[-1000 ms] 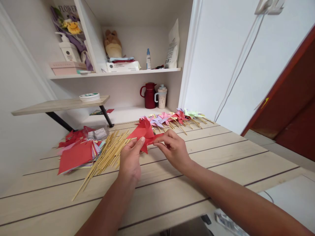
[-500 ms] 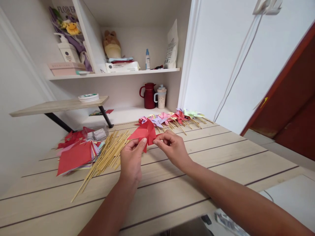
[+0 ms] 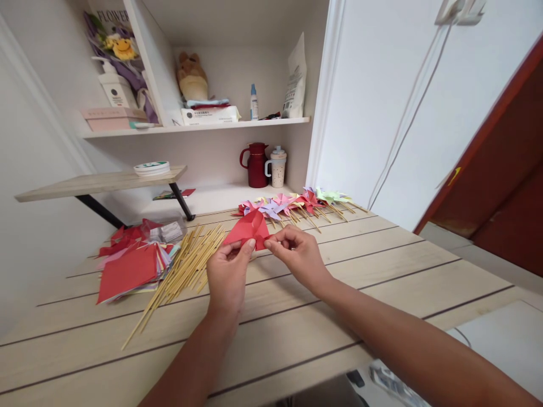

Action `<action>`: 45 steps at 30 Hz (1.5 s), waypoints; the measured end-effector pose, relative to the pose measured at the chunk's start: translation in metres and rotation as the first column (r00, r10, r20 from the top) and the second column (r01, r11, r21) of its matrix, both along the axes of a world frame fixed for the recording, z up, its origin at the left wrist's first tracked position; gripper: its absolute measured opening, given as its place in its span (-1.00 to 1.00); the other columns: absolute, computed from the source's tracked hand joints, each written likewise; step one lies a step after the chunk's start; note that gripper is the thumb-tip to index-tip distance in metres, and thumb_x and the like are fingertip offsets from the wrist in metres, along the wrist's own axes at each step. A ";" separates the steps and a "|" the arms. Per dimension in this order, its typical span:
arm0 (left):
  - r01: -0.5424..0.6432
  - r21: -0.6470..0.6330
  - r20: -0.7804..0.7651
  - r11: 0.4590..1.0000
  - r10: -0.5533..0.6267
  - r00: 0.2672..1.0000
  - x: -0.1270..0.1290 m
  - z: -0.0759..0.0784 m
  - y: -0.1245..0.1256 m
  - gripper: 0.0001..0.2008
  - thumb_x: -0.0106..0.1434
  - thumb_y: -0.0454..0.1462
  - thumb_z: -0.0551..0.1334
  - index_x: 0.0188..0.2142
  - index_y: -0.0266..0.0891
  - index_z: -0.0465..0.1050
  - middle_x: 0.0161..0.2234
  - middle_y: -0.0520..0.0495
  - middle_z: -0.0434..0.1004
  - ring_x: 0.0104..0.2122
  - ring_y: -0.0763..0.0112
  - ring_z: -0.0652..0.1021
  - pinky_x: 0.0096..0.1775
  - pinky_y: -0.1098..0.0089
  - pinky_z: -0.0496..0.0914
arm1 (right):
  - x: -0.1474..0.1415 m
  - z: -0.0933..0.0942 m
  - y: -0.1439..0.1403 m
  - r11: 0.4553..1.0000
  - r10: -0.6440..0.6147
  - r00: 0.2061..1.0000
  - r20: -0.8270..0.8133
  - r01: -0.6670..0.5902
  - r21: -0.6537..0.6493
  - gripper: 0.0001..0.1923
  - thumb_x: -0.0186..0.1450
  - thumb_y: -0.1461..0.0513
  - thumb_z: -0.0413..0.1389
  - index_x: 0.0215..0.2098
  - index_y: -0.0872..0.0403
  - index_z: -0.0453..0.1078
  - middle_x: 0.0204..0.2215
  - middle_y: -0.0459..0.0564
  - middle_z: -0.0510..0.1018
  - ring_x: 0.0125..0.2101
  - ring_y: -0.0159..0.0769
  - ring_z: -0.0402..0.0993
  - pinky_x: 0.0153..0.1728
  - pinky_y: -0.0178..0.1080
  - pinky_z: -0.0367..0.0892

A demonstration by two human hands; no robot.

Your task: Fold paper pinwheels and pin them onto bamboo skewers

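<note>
both hands pinch a folded red paper (image 3: 250,229) above the table (image 3: 382,282): left hand (image 3: 227,277) steadies one edge, right hand (image 3: 299,257) nips the other. bamboo sticks (image 3: 186,265) lie just left, within reach.

We cannot see the lower edge of the red paper (image 3: 250,228); the left hand (image 3: 227,275) and right hand (image 3: 297,257) cover it. Our forearms run off the bottom edge. The label on the white box (image 3: 210,115) is too small to read, and the grey object (image 3: 388,383) below the table edge is perhaps a cable strip.
</note>
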State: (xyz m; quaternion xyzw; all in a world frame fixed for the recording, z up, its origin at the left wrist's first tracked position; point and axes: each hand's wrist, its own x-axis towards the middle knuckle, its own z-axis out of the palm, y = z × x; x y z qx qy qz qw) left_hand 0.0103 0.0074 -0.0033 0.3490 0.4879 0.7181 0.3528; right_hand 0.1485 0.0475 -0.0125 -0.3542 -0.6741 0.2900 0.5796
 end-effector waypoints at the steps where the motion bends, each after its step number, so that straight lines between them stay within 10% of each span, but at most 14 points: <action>1: -0.003 0.003 -0.008 1.000 0.003 1.000 0.000 -0.001 0.000 -0.77 -0.01 -0.19 0.49 -0.37 -0.27 0.64 -0.38 -0.09 0.68 -0.34 0.31 0.62 -0.21 0.33 0.48 | 0.000 0.000 0.000 1.000 0.002 1.000 -0.004 -0.002 -0.012 -0.80 0.21 0.15 0.29 -0.52 0.05 0.48 -0.57 -0.12 0.39 -0.50 -0.35 0.23 -0.46 -0.26 0.12; 16: -0.087 0.084 -0.343 0.993 0.111 0.933 -0.006 -0.009 0.002 -0.77 0.13 -0.13 0.38 -0.32 -0.24 0.63 -0.35 -0.10 0.65 -0.31 0.28 0.57 -0.21 0.33 0.42 | -0.001 0.002 -0.005 0.998 0.060 0.997 -0.046 -0.060 0.010 -0.71 0.22 0.13 0.32 -0.56 0.05 0.40 -0.58 -0.15 0.36 -0.49 -0.37 0.22 -0.43 -0.25 0.14; 21: -0.077 0.079 -0.297 0.994 0.097 0.950 -0.011 -0.008 0.005 -0.79 0.09 -0.13 0.41 -0.37 -0.23 0.62 -0.40 -0.06 0.62 -0.36 0.32 0.53 -0.28 0.38 0.38 | 0.007 0.006 0.005 0.987 0.120 0.965 -0.235 -0.141 -0.074 -0.78 0.26 0.06 0.29 -0.22 0.00 0.49 -0.39 -0.10 0.49 -0.41 -0.35 0.33 -0.35 -0.25 0.29; 26: 0.000 0.015 -0.382 1.000 0.006 0.924 -0.011 -0.007 0.005 -0.80 0.09 -0.13 0.40 -0.40 -0.21 0.62 -0.38 -0.08 0.62 -0.33 0.28 0.54 -0.22 0.34 0.39 | 0.018 0.012 0.017 0.915 0.256 0.924 -0.284 -0.326 -0.236 -0.17 0.06 0.12 0.44 0.26 -0.11 0.31 0.02 0.03 0.54 0.00 -0.17 0.46 -0.04 -0.13 0.39; 32: 0.084 -0.043 -0.410 0.996 -0.094 0.907 -0.009 -0.009 0.006 -0.80 0.08 -0.13 0.40 -0.38 -0.21 0.62 -0.35 -0.09 0.64 -0.31 0.26 0.56 -0.19 0.31 0.41 | 0.023 0.015 0.017 0.742 0.450 0.831 -0.327 -0.552 -0.382 -0.57 0.03 0.12 0.45 -0.15 0.04 0.59 -0.27 -0.01 0.69 -0.25 -0.22 0.58 -0.14 -0.16 0.43; 45: 0.222 -0.069 -0.258 0.973 -0.232 0.938 -0.010 -0.011 0.007 -0.74 0.04 -0.10 0.45 -0.37 -0.24 0.62 -0.40 -0.06 0.62 -0.39 0.35 0.54 -0.29 0.37 0.43 | 0.017 0.008 0.017 0.739 0.342 0.852 -0.396 -0.504 -0.447 -0.66 -0.05 0.10 0.49 -0.41 0.10 0.59 -0.45 -0.06 0.66 -0.44 -0.33 0.54 -0.28 -0.23 0.44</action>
